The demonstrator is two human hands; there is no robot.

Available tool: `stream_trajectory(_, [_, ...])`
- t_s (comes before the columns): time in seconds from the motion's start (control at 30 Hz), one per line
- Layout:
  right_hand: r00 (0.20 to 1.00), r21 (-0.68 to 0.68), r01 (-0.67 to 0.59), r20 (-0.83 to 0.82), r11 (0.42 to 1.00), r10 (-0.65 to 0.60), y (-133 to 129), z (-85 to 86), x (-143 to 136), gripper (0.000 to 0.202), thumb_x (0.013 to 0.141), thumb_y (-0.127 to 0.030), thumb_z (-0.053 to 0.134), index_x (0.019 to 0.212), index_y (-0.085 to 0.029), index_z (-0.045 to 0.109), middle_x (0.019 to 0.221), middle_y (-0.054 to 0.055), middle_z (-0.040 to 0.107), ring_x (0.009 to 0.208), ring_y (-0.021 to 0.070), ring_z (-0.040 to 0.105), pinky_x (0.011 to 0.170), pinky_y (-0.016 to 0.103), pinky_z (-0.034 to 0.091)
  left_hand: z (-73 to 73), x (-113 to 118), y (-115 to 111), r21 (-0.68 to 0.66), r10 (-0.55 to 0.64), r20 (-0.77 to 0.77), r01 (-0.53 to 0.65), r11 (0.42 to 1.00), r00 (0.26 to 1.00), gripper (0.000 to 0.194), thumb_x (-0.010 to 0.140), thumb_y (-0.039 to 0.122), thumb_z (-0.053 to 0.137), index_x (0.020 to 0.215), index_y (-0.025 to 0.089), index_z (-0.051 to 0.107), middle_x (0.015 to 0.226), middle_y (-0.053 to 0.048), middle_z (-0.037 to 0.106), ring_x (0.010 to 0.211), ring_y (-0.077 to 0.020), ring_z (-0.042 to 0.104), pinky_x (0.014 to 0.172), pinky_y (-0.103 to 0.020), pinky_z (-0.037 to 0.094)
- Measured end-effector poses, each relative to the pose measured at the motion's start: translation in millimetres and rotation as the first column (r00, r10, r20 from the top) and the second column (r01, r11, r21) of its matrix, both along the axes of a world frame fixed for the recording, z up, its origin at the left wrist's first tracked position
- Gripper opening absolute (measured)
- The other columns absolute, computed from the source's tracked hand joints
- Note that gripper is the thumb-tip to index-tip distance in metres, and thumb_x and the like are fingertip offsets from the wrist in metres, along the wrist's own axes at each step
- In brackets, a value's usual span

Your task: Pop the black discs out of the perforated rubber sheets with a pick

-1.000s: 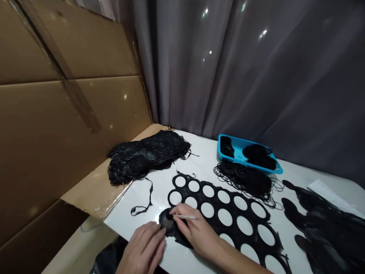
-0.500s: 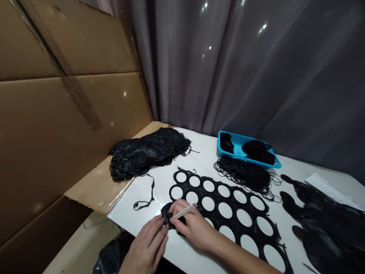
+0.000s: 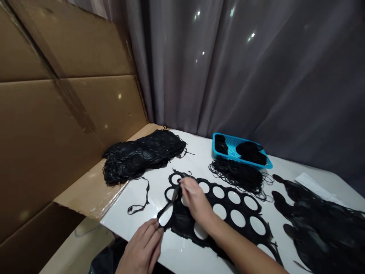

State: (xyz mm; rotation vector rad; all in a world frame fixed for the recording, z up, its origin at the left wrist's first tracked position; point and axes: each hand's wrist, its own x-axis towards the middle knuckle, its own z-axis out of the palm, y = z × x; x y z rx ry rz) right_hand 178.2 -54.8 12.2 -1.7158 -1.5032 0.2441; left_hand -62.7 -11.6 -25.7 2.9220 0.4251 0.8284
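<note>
A thin black rubber sheet (image 3: pixel 182 222) with rows of round holes lies on the white table near its front edge. My left hand (image 3: pixel 144 245) has its fingertips together, pressing on the sheet's left corner. From there a black rubber strip (image 3: pixel 164 208) stretches up to my right hand (image 3: pixel 196 199), whose fingers are closed in a pinch above the sheet. Between these fingers shows part of a pale, thin, stick-like tool (image 3: pixel 187 188), its kind unclear. My right hand and forearm hide some holes of the sheet.
Behind stand a black rubber pile (image 3: pixel 142 154) and a blue basket (image 3: pixel 242 164) holding black pieces. Thin black rings (image 3: pixel 239 173) lie in front of the basket. More black sheeting (image 3: pixel 327 228) is at right, cardboard (image 3: pixel 85 114) at left. A loose scrap (image 3: pixel 147 190) lies nearby.
My right hand has moved up and away from my left, drawing a black strip out between them. The left hand stays at the sheet's corner. The view has shifted slightly.
</note>
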Motion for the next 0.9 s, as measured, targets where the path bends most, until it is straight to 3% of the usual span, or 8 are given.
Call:
stream_trajectory(0.07, [0.993,0.034,0.038,-0.109,0.999,-0.034,-8.3,13.9,16.7,0.017,0.102,-0.019,0.037,0.101,-0.022,0.053,0.096,0.007,0.059,0.088,0.0209,0.057,0.082,0.036,0.049,0.6,-1.4,-0.7,0.003,0.01,0.001,-0.01,1.0,1.0,0.023,0.103,0.023,0.047,0.117,0.018,0.065,0.115,-0.009,0.069,0.114,-0.0223,0.066,0.096,-0.031,0.057])
stream_trajectory(0.13, [0.984,-0.007,-0.036,-0.174,0.999,0.035,-27.9,21.5,20.8,0.016,0.103,-0.023,0.038,0.104,-0.023,0.053,0.1,0.007,0.06,0.091,0.0205,0.059,0.083,0.035,0.05,3.4,-0.9,-3.9,0.018,0.028,0.011,-0.028,0.999,1.0,0.024,0.103,0.024,0.048,0.118,0.018,0.066,0.117,-0.01,0.069,0.115,-0.0233,0.065,0.097,-0.031,0.057])
stream_trajectory(0.23, [0.946,-0.121,-0.267,-0.221,0.956,0.236,-60.4,19.0,8.8,0.016,0.103,-0.021,0.04,0.106,-0.024,0.055,0.103,0.006,0.062,0.095,0.0195,0.06,0.086,0.033,0.05,9.6,5.9,-13.6,0.051,-0.007,-0.023,0.009,0.999,1.0,0.031,0.102,0.021,0.047,0.128,0.018,0.064,0.128,-0.011,0.066,0.123,-0.0249,0.062,0.102,-0.033,0.055])
stream_trajectory(0.33, [0.925,-0.186,-0.328,-0.264,0.926,0.275,-77.3,8.5,-5.5,0.014,0.101,-0.018,0.043,0.102,-0.024,0.056,0.103,0.004,0.062,0.096,0.0184,0.06,0.086,0.031,0.05,12.1,16.8,-23.7,0.065,-0.09,-0.079,0.095,0.993,0.993,0.034,0.102,0.02,0.048,0.134,0.017,0.061,0.132,-0.01,0.065,0.127,-0.0246,0.059,0.104,-0.033,0.054])
stream_trajectory(0.5, [0.923,-0.211,-0.311,-0.3,0.927,0.242,-75.8,0.0,-8.6,0.013,0.099,-0.015,0.047,0.09,-0.024,0.052,0.108,0.002,0.06,0.101,0.0175,0.059,0.089,0.03,0.047,6.3,24.6,-27.7,0.025,-0.109,-0.091,0.111,0.993,0.99,0.033,0.103,0.018,0.045,0.131,0.017,0.062,0.129,-0.01,0.066,0.125,-0.0234,0.061,0.103,-0.033,0.054])
stream_trajectory(0.9, [0.918,-0.251,-0.32,-0.319,0.914,0.234,-73.4,6.5,-5.8,0.012,0.098,-0.015,0.049,0.09,-0.024,0.048,0.105,0.001,0.058,0.099,0.0166,0.057,0.088,0.029,0.045,5.3,24.7,-21.9,0.02,-0.145,-0.095,0.147,0.989,0.985,0.038,0.098,0.01,0.042,0.131,0.016,0.062,0.128,-0.012,0.066,0.124,-0.0242,0.061,0.103,-0.035,0.054])
